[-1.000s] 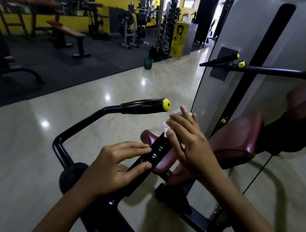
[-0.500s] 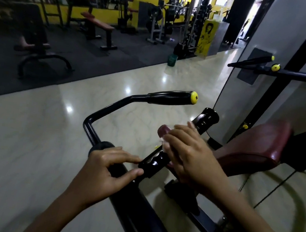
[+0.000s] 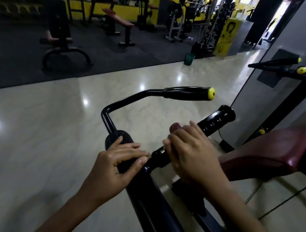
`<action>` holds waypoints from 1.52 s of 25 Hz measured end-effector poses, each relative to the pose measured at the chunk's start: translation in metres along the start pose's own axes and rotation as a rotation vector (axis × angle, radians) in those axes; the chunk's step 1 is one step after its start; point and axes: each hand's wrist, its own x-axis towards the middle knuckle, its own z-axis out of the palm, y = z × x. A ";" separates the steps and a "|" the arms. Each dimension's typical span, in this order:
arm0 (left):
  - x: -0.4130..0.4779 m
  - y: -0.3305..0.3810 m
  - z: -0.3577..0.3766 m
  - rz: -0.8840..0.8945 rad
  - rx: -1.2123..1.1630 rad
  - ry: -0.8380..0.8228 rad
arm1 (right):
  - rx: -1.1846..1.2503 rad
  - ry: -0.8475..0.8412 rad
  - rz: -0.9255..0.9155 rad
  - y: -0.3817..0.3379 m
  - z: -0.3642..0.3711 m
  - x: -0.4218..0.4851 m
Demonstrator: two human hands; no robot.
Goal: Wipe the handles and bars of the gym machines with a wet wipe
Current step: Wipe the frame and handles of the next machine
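A black ribbed grip handle [image 3: 218,118] slants up from the machine's arm at centre. My right hand [image 3: 193,158] is wrapped around its lower part, and the wet wipe is hidden under the palm. My left hand [image 3: 120,162] lies curled over the black round pad [image 3: 115,135] where the arm joins. A second black handle with a yellow end cap [image 3: 188,93] rises on a bent bar [image 3: 109,114] just behind.
The maroon seat [image 3: 272,151] is at the right, beside the grey weight-stack cover [image 3: 264,87]. Two more yellow-capped handles [image 3: 279,63] stick out at the upper right. A green bucket [image 3: 189,59], benches [image 3: 121,22] and racks stand beyond the shiny tiled floor.
My right hand has slid down the ribbed grip from its tip toward me, and the white wipe no longer shows. My left hand has shifted onto the round pad.
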 end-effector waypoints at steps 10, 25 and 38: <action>-0.017 -0.005 -0.013 0.131 0.069 -0.206 | 0.174 0.132 -0.021 0.016 -0.006 -0.018; -0.022 -0.008 -0.009 0.098 0.019 -0.169 | 0.244 0.069 -0.218 -0.020 0.010 -0.020; -0.008 0.002 -0.009 0.093 0.044 -0.086 | 0.221 0.148 -0.405 0.003 0.019 -0.044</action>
